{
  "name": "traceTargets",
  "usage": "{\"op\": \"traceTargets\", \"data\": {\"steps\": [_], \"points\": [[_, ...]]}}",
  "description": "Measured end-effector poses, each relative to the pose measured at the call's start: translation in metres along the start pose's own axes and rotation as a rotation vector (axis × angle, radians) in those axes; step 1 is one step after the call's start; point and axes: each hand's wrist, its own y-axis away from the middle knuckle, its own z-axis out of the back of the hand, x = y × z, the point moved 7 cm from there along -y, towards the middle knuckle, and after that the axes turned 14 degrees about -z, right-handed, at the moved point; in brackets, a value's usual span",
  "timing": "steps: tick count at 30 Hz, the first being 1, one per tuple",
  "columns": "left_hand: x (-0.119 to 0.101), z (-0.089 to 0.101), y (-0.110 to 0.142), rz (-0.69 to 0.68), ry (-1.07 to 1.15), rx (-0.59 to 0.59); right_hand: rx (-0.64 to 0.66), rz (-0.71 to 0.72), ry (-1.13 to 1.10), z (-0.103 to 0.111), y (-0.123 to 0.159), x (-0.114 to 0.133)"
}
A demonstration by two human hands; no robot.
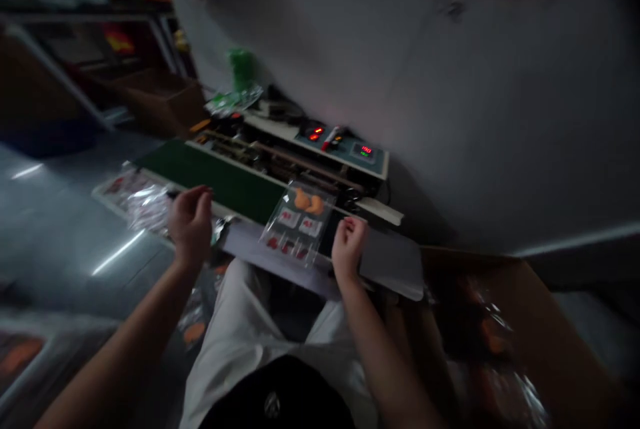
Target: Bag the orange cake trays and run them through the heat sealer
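Observation:
A clear plastic bag (299, 221) lies across the green belt (210, 179) of a sealing machine and the pale ledge before it. Orange pieces, small printed packets and dark red items show through the film. My left hand (191, 223) hovers left of the bag, near a pile of shiny clear packets (149, 207). Its fingers are closed; a dark tip shows beside them, but what they hold is unclear. Just right of the bag is my right hand (349, 245), fingers curled together. Whether it pinches anything is hidden.
The machine's control panel (345, 149) has lit red and green digits. At lower right stands an open cardboard box (545, 322) with bagged items inside. A grey plate (395, 262) slopes toward it. Behind left are a shelf (85, 15) and another carton (160, 99).

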Motion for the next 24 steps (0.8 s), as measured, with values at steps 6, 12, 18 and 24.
{"op": "traceTargets", "data": {"steps": [6, 12, 18, 24], "points": [[0.164, 0.210, 0.137, 0.563, -0.471, -0.114, 0.234, 0.404, 0.167, 0.002, 0.090, 0.021], [0.234, 0.255, 0.308, 1.012, -0.504, 0.022, 0.605, 0.530, 0.254, -0.070, 0.157, 0.020], [0.274, 0.219, 0.360, 1.202, -0.358, 0.166, 0.948, 0.554, 0.317, -0.149, 0.212, 0.014], [0.326, 0.192, 0.347, 1.323, -0.279, 0.244, 1.206, 0.512, 0.384, -0.245, 0.276, -0.014]]}}
